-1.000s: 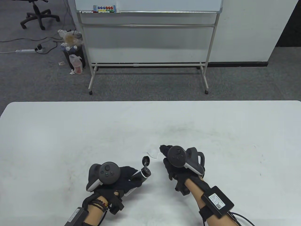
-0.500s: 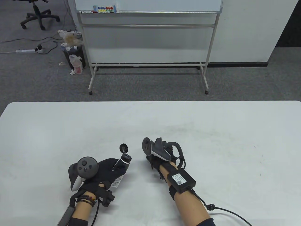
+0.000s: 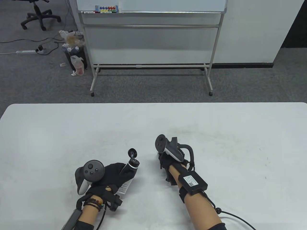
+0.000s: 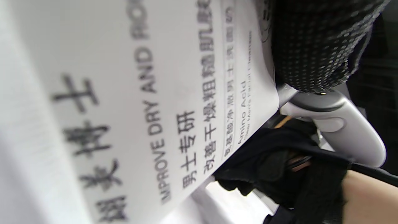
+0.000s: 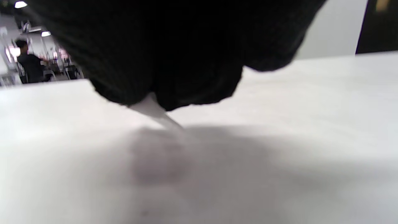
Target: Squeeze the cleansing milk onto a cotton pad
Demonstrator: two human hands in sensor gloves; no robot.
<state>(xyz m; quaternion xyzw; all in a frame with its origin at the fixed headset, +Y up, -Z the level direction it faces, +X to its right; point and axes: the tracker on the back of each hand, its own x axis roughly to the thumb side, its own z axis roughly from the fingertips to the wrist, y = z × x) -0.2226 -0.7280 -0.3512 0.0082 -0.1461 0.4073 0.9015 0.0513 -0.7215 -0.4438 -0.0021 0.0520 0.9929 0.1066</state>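
My left hand [image 3: 121, 172] grips a white cleansing milk tube [image 3: 131, 167] that points up and to the right. Its black flip cap [image 3: 132, 152] hangs open above the neck. In the left wrist view the tube's printed label [image 4: 140, 109] fills the frame, with a gloved finger [image 4: 311, 46] pressed on it. My right hand [image 3: 168, 167] is rolled onto its side just right of the cap. The cotton pad is hidden in the table view. In the right wrist view a white edge of the cotton pad [image 5: 152, 110] sticks out from under my gloved fingers [image 5: 174, 62] down to the table.
The white table [image 3: 215, 134] spreads wide around both hands. A whiteboard on a wheeled stand [image 3: 151, 48] is on the floor beyond the far edge, with an office chair [image 3: 38, 16] at the far left.
The pad lay in plain sight on the table a second ago. My right hand has rolled onto its side over it, and both hands have shifted left, then slightly right.
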